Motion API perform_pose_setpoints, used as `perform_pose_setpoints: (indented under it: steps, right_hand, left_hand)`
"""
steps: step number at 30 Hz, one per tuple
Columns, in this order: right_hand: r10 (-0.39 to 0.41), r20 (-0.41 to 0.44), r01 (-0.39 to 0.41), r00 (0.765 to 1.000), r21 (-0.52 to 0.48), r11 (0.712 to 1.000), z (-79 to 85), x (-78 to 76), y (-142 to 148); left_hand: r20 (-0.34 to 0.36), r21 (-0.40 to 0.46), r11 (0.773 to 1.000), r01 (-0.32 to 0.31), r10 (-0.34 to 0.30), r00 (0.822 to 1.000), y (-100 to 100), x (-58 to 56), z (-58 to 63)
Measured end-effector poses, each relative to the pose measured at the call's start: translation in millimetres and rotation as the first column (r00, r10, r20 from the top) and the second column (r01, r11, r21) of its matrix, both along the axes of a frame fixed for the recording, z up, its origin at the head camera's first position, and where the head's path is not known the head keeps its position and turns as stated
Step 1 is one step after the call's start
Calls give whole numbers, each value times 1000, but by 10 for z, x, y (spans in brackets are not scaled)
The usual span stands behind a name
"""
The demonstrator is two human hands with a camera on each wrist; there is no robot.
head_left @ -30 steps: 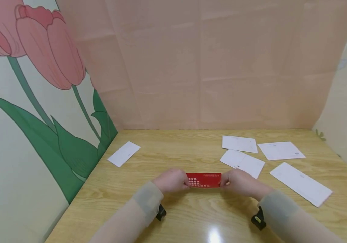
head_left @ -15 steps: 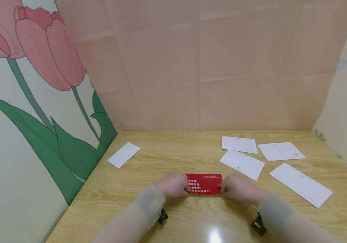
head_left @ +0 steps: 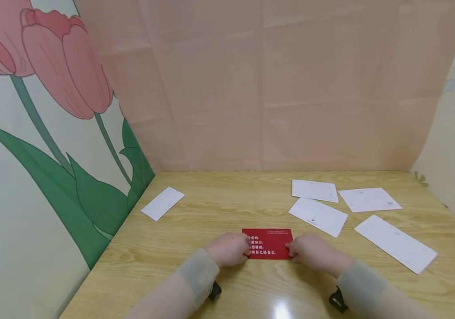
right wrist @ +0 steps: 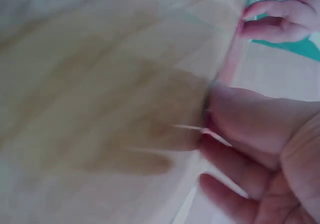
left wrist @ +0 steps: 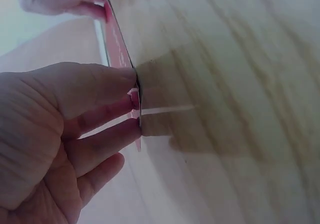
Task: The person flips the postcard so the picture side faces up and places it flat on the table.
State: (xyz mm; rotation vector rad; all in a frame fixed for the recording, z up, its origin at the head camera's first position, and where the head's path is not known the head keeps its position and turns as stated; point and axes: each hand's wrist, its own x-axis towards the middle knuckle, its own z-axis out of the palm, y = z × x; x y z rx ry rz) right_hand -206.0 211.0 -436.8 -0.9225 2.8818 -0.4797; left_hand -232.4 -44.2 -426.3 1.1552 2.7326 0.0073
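Observation:
A red card (head_left: 269, 243) with white writing lies nearly flat at the front middle of the wooden table, its printed face up. My left hand (head_left: 229, 249) pinches its left end and covers the start of the printed lines. At the opposite end, my right hand (head_left: 318, 252) pinches the right edge. The left wrist view has the card (left wrist: 118, 51) almost edge-on, low over the wood, with the left thumb (left wrist: 107, 81) at its near edge. In the blurred right wrist view, the right thumb (right wrist: 240, 109) is likewise against the card's edge.
Several white cards lie about: one far left (head_left: 163, 204), and a group at the right, including a back card (head_left: 315, 190), a card overlapping it (head_left: 318, 217) and a long card (head_left: 395, 243). Behind the wooden table (head_left: 219, 195) hangs a pinkish sheet (head_left: 283, 88).
Both hands have come slightly toward me and lower with the red card. It has tipped from a steep, bowed pose to nearly flat, so more of its writing shows.

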Motion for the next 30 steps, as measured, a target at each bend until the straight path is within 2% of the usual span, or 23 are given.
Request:
perform_pose_setpoints:
  steps: [6, 11, 15, 19, 23, 30]
  right_hand:
    - [-6, -9, 7, 1000, 119, 993, 52, 129, -91]
    - [-1, -22, 5, 1000, 143, 990, 60, 173, -140]
    - [-22, -13, 24, 1000, 172, 985, 68, 209, -145]
    - [-20, -20, 25, 1000, 225, 974, 65, 282, -176]
    - [-13, -23, 19, 1000, 263, 965, 62, 312, -218]
    - [-52, 22, 44, 998, 277, 960, 96, 228, -291]
  left_hand:
    - [36, -57, 998, 5, -2, 999, -12, 59, -27]
    - [62, -86, 996, 26, -21, 998, 16, 191, 19]
    - [63, -110, 994, -1, 8, 998, 53, 308, 32]
    - [33, -123, 992, -29, 33, 999, 83, 402, 16]
    - [28, -105, 993, -57, 60, 998, 98, 432, -18]
    - [19, -78, 991, -111, 113, 993, 77, 391, -52]
